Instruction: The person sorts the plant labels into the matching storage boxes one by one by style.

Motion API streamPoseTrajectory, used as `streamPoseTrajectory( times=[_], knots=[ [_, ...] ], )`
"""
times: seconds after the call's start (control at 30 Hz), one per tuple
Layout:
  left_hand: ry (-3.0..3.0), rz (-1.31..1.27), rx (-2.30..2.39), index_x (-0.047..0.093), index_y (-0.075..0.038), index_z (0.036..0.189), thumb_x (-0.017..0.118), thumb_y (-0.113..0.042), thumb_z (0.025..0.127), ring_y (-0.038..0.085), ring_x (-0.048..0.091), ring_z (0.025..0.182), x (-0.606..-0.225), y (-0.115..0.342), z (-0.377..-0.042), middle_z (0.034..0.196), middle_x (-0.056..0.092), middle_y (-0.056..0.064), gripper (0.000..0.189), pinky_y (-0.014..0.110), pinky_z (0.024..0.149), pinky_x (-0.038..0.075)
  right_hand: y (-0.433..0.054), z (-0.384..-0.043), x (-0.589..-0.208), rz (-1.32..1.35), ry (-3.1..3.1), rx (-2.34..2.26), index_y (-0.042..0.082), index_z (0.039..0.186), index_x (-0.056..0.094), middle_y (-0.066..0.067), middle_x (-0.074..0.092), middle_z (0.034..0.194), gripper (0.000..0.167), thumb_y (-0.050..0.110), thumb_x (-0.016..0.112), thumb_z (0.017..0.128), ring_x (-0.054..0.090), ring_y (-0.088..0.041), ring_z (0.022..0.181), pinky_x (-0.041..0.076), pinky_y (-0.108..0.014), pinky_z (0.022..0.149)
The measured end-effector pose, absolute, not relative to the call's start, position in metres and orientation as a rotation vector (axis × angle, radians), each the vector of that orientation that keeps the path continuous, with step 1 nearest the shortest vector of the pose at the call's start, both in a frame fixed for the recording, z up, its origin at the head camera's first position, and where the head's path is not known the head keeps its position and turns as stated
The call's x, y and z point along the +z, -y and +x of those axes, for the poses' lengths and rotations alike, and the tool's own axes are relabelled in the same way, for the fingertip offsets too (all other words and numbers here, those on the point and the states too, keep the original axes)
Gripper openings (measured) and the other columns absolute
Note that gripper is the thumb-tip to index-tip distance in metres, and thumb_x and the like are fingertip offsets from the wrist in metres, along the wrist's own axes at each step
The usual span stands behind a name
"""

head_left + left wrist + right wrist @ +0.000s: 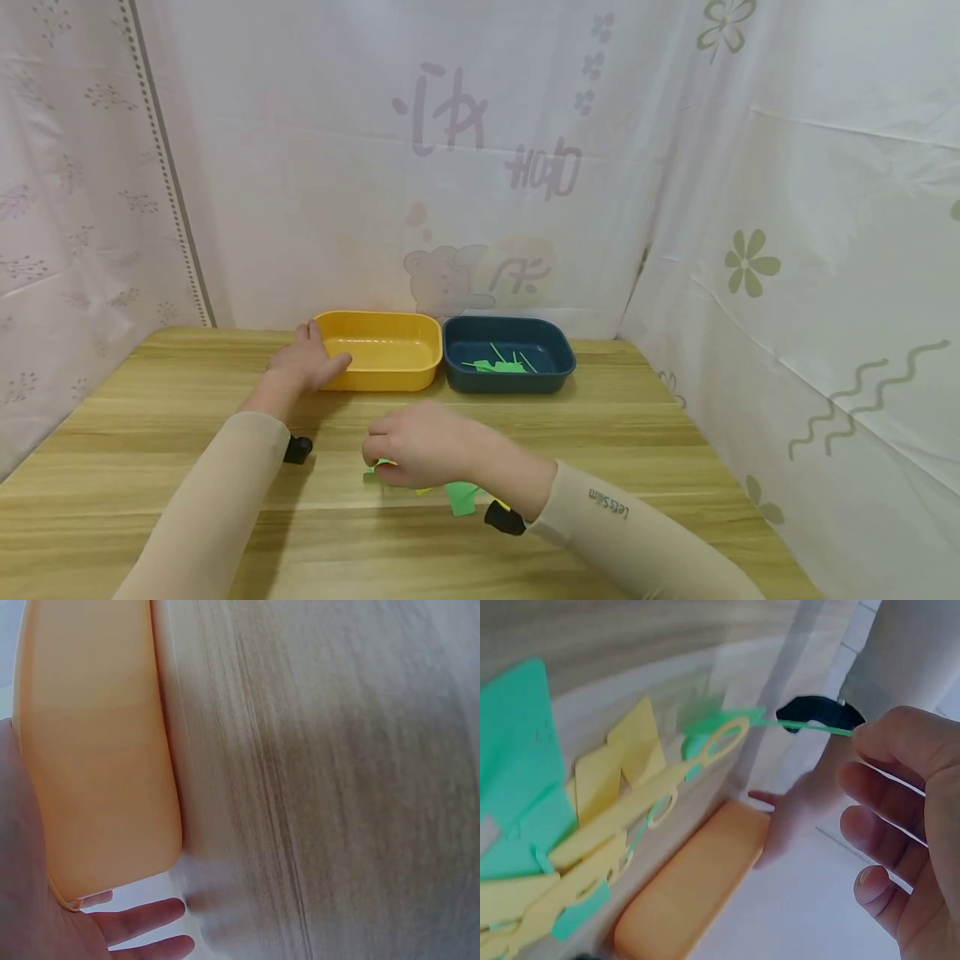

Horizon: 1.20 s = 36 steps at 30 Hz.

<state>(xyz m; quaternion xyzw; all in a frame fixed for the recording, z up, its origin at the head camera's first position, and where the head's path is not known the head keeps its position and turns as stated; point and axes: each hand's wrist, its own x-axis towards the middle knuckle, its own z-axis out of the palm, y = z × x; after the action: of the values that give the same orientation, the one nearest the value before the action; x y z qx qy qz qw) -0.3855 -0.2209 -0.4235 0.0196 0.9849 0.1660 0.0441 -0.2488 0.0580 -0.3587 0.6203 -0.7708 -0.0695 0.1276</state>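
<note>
My right hand (431, 442) is over the table in front of the bins. In the right wrist view its thumb and forefinger pinch the thin tail of a green plastic tag (802, 726), while the other fingers curl loosely. Close by lies a pile of yellow tags (622, 817) with ring-shaped ends and flat green tags (517, 765). My left hand (300, 364) rests on the left end of the yellow bin (382, 382), thumb over the front rim. In the left wrist view its fingers (142, 919) extend fairly straight past the bin's end.
A dark blue bin (510, 383) stands right beside the yellow one, with several green tags (498, 366) inside. Both are near the back edge of the wooden table (630, 467). Patterned white curtains (300, 167) hang behind and at both sides.
</note>
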Motion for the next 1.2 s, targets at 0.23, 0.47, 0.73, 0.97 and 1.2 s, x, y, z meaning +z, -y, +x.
streamPoseTrajectory(
  times=[0.23, 0.47, 0.73, 0.97, 1.2],
  knots=[
    [-3.02, 0.062, 0.511, -0.01, 0.017, 0.167, 0.038, -0.062, 0.106, 0.067, 0.058, 0.13, -0.423, 0.22, -0.387, 0.177, -0.001, 0.042, 0.111, 0.076, 0.104, 0.049, -0.071, -0.258, -0.346, 1.72, 2.296, -0.212, 0.028, 0.101, 0.079, 0.013, 0.072, 0.095, 0.004, 0.029, 0.075, 0.102, 0.066, -0.004, 0.081, 0.047, -0.015, 0.066],
    [-3.014, 0.07, 0.504, -0.011, 0.018, 0.166, 0.037, -0.062, 0.106, 0.07, 0.054, 0.133, -0.424, 0.22, -0.389, 0.176, -0.002, 0.043, 0.111, 0.08, 0.108, 0.046, -0.086, -0.274, -0.333, 1.607, 2.471, -0.178, 0.026, 0.105, 0.079, 0.01, 0.074, 0.099, 0.006, 0.029, 0.074, 0.103, 0.062, -0.007, 0.08, 0.049, -0.017, 0.07],
    [-3.025, 0.07, 0.506, -0.01, 0.018, 0.167, 0.037, -0.062, 0.106, 0.07, 0.053, 0.134, -0.424, 0.221, -0.385, 0.176, 0.0, 0.042, 0.111, 0.08, 0.107, 0.046, -0.108, -0.297, -0.332, 1.465, 2.528, -0.068, 0.023, 0.107, 0.08, 0.009, 0.075, 0.104, 0.007, 0.024, 0.075, 0.103, 0.066, -0.01, 0.087, 0.057, -0.023, 0.079],
    [-3.017, 0.069, 0.504, -0.011, 0.017, 0.166, 0.037, -0.063, 0.106, 0.073, 0.051, 0.135, -0.423, 0.22, -0.385, 0.176, -0.001, 0.042, 0.111, 0.082, 0.109, 0.043, -0.123, -0.311, -0.325, 1.366, 2.55, -0.001, 0.023, 0.105, 0.08, 0.008, 0.075, 0.104, 0.005, 0.024, 0.076, 0.102, 0.064, -0.008, 0.084, 0.057, -0.023, 0.079],
    [-3.023, 0.069, 0.504, -0.011, 0.018, 0.166, 0.037, -0.062, 0.106, 0.071, 0.053, 0.133, -0.424, 0.221, -0.386, 0.176, -0.001, 0.043, 0.11, 0.08, 0.108, 0.045, -0.14, -0.322, -0.318, 1.243, 2.584, 0.019, 0.024, 0.104, 0.08, 0.009, 0.072, 0.101, 0.004, 0.025, 0.075, 0.103, 0.063, -0.008, 0.081, 0.058, -0.026, 0.077]
  ],
)
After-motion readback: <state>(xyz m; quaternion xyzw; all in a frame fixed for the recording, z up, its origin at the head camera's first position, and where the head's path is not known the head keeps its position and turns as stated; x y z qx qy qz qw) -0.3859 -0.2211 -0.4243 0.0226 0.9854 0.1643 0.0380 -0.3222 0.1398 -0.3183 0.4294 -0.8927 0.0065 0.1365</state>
